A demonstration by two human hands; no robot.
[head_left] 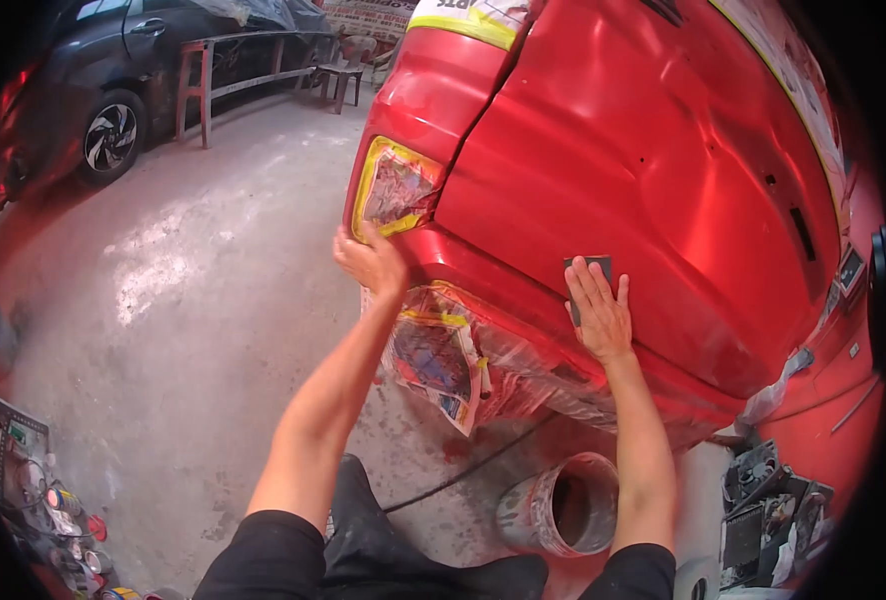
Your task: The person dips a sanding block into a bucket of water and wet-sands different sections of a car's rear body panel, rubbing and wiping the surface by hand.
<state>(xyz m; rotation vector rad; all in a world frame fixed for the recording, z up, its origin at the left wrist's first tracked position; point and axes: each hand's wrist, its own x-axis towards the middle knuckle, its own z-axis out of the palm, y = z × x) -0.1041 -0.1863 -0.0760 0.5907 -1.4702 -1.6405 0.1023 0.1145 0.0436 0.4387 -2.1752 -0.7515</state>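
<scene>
Sandpaper (pixel 603 266) is pressed against the glossy red hood (pixel 603 130) beneath the open right hand (pixel 601 320); the left hand (pixel 375 266) is rested, loosely opened, beside the masked headlight (pixel 399 187). Lower right, a smeared bucket's (pixel 525 515) contents are unclear.

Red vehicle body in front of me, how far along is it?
Masking looks done: paper is edged with yellow tape. In hand, the right hand presses a dark sheet to the red panel; the left hand steadies near the tape. Likely left: finishing that rubbing, then unmasking. How much is rubbed, I can't tell.
</scene>
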